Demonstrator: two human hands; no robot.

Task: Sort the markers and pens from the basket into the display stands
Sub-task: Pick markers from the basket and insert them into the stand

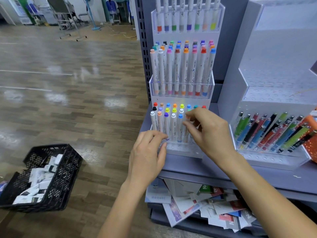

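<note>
The right hand pinches a white marker between thumb and fingers, standing in the clear stand. The left hand rests loosely open on the stand's front, just beside the markers.

Glossy wood-plank floor w/ light glare, blue standing fan at back.

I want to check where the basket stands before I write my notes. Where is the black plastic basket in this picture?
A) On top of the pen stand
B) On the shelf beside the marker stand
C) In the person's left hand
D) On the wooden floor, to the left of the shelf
D: the black basket sits on the wooden floor left of the shelf, while the left hand and right hand are both at the marker stand.
</note>
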